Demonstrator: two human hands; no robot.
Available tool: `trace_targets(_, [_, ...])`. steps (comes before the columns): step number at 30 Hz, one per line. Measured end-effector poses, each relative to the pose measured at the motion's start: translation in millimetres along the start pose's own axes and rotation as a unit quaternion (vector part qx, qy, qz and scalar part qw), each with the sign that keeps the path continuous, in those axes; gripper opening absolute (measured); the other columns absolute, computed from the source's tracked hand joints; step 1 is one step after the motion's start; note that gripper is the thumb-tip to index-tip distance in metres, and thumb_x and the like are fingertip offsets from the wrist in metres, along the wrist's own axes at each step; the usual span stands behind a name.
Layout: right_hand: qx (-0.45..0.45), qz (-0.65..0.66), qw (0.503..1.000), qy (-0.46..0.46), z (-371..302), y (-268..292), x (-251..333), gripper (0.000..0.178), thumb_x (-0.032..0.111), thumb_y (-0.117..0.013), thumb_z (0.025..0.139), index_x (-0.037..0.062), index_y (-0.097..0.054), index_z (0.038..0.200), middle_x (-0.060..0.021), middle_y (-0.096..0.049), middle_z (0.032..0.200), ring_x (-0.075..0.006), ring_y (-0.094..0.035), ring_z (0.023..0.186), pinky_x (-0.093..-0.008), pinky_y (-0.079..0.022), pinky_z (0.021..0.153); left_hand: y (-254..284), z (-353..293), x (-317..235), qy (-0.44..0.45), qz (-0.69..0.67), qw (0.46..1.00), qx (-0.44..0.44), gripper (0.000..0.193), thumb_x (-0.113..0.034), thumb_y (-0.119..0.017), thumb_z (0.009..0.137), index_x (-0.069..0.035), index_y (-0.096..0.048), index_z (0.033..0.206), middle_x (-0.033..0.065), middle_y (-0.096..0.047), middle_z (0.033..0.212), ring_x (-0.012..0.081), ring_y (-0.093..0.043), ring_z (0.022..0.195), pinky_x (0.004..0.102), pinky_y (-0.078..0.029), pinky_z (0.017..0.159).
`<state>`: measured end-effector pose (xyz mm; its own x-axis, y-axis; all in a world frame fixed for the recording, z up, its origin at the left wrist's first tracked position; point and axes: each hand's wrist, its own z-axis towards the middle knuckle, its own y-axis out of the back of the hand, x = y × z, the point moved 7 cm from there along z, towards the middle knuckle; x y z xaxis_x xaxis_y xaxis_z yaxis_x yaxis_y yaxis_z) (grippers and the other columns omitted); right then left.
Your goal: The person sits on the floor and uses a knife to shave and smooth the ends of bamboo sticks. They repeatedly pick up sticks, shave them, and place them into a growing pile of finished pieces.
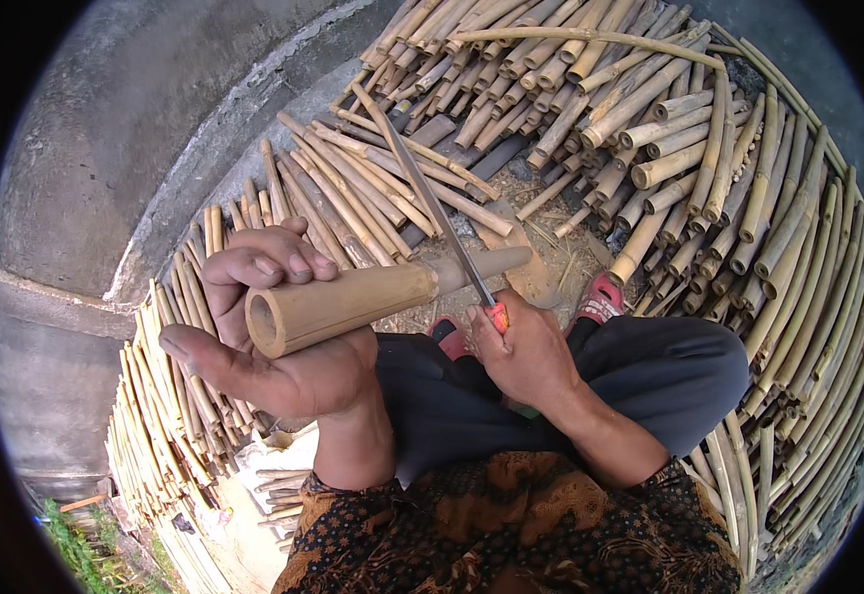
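A short, hollow bamboo tube (353,302) lies across the palm of my left hand (298,381). Its open, wider end faces me on the left, and its greyish, narrower end points right. The fingers are partly curled behind the tube, and the thumb stands apart below its open end. My right hand (536,356) is closed around the red handle of a long, narrow-bladed knife (442,213). The blade slants away to the upper left and crosses over the narrow end of the tube. From this view I cannot tell whether blade and tube touch.
Stacks of cut bamboo poles (640,129) rise at the far side and right. More poles (343,183) lean along the grey wall (85,178) at left. Chips litter the floor near my red sandals (602,297). A white sack (283,453) lies at lower left.
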<state>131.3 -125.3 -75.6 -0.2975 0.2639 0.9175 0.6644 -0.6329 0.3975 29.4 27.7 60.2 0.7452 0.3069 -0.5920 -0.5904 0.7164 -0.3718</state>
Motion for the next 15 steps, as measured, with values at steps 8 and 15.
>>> trace_targets(8, [-0.036,0.039,0.994,0.091,-7.9,10.0,25.7,0.026,0.020,-0.068,0.096,-0.0048,-0.060,0.092,-0.0259,-0.062,0.066,-0.0457,-0.067,0.066,-0.0472,-0.051,0.055,-1.6,-0.4,3.5,0.033,0.011,0.999,0.014,0.073,-0.062,-0.012,0.107,-0.009,-0.055,0.082,0.0077,-0.054,0.068,0.0205,-0.061,0.066,0.0446,-0.042,0.104])
trace_targets(15, [-0.031,0.049,0.997,0.053,-15.5,12.4,23.9,0.026,0.019,-0.066,0.097,-0.0055,-0.060,0.091,-0.0267,-0.063,0.067,-0.0468,-0.067,0.067,-0.0492,-0.051,0.059,0.5,-7.4,5.0,0.050,-0.058,0.996,-0.055,0.075,-0.067,-0.013,0.105,-0.008,-0.054,0.081,0.0073,-0.051,0.078,0.0193,-0.053,0.066,0.0460,-0.041,0.102])
